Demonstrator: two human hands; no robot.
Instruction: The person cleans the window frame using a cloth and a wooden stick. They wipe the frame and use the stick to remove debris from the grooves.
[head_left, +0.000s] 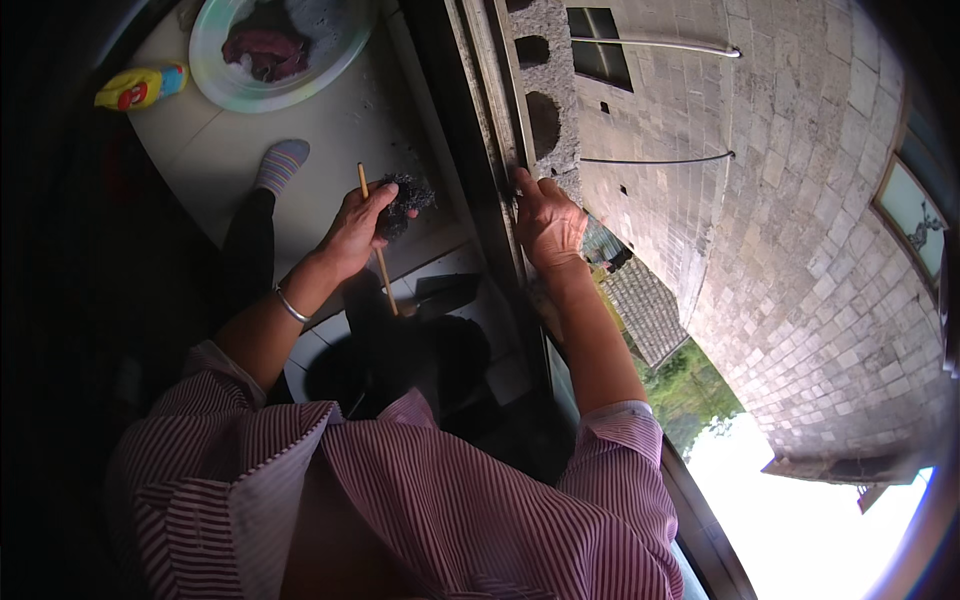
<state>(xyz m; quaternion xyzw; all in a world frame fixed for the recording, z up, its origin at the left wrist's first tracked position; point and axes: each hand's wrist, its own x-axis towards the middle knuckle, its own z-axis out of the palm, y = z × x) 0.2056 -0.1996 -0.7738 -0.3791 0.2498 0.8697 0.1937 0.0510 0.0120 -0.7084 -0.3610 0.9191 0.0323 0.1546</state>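
My left hand (358, 225) holds a dark, frayed scrubbing pad (407, 201), possibly wire mesh, with the thumb pressed on it. A thin wooden stick (385, 274), like a chopstick, passes through the same hand and sticks out at both ends. My right hand (551, 221) rests on the worn sill track of a window frame (491, 90), its fingers curled and one fingertip down in the groove. Whether that hand grips anything small is hidden.
A plastic basin (214, 86) holds sudsy water and dark red cloth (274, 54). Beside it lies a yellow bottle (142, 86). My socked foot (281, 165) is on a pale tiled surface (217, 150). A rough hollow block (551, 82) borders the window; outside stands a block wall (787, 187).
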